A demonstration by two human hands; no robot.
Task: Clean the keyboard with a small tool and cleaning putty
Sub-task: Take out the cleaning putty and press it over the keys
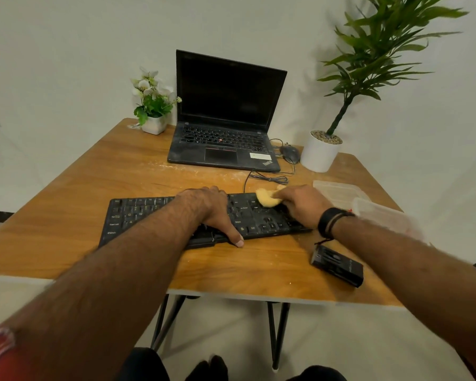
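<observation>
A black keyboard [138, 215] lies across the middle of the wooden table [66, 210]. My left hand [212, 210] lies flat over its centre, fingers spread across the keys and thumb hooked over the near edge. My right hand [300, 204] grips a lump of yellow cleaning putty [265, 198] against the keys at the keyboard's right end. A small black tool case [337, 265] lies on the table near the front right, untouched.
A dusty open laptop [226, 127] stands at the back, with a mouse [289, 154] and cable to its right. A small flower pot [154, 122] and a tall potted plant [320, 152] flank it. Clear plastic containers [338, 192] sit at the right edge.
</observation>
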